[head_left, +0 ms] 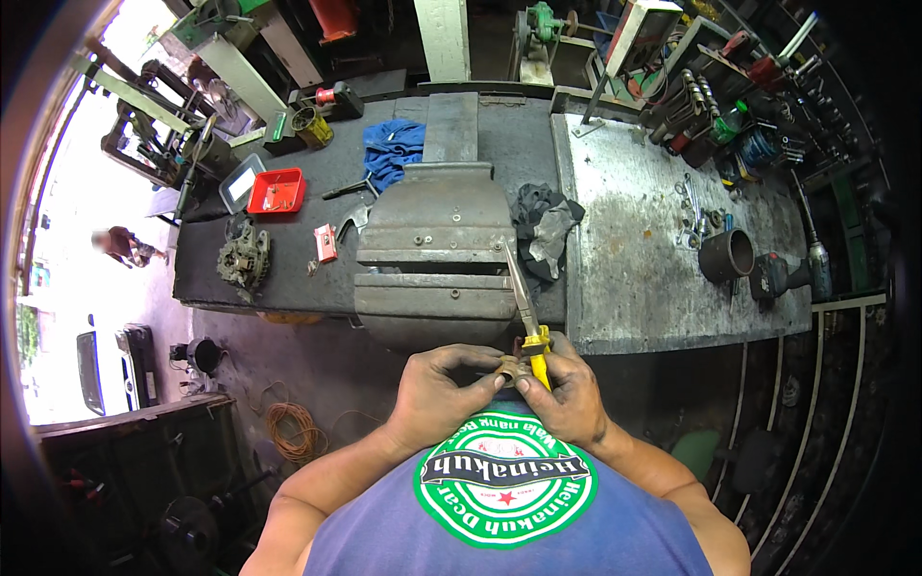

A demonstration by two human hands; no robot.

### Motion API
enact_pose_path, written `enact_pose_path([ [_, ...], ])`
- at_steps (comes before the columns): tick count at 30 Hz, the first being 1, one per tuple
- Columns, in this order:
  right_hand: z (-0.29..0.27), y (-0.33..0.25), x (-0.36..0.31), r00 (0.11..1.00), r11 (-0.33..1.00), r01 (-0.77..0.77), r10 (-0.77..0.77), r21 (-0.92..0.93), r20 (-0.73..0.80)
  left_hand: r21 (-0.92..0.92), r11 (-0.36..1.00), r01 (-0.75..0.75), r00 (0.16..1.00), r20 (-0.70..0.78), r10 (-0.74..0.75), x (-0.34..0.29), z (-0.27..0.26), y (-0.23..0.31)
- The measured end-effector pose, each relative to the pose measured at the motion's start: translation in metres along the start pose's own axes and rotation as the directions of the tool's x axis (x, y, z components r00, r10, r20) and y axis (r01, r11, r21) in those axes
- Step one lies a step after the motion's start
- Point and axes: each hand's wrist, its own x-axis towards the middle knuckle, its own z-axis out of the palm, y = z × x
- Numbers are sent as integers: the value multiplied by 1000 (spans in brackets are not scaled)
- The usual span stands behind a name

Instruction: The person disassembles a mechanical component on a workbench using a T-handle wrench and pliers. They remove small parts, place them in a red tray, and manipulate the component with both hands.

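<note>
Close to my chest, in front of the bench vise [427, 226], both my hands meet around a small, dull brass-coloured metal part [510, 369]. My left hand [437, 392] pinches it between thumb and fingers. Long-nose pliers [540, 361] with yellow handles are held in my right hand [573, 396], their narrow jaws pointing up and away toward the right end of the vise. The right thumb also touches the metal part. My fingers partly cover the part, so its full shape is hidden.
Left of the vise on the dark bench are a red tray [275, 208], an alternator-like metal unit [243, 259], a small red-and-white box [326, 244] and blue cloth [392, 154]. A dark rag [545, 226] lies right of it. Farther right stand a metal cylinder [725, 255] and a power drill [776, 276].
</note>
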Motion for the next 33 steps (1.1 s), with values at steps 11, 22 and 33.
enact_pose_path([
  [11, 0, -6, -2, 964, 939, 209, -245, -274, -103, 541, 809, -230, 973, 127, 192, 0, 6, 24],
  [22, 0, -4, -6, 964, 943, 192, -234, -273, -127, 579, 697, -424, 899, 176, 400, -1, 4, 19],
  [33, -7, 3, -10, 957, 942, 243, -271, -231, -100, 598, 628, -499, 852, 203, 483, -2, 2, 16],
])
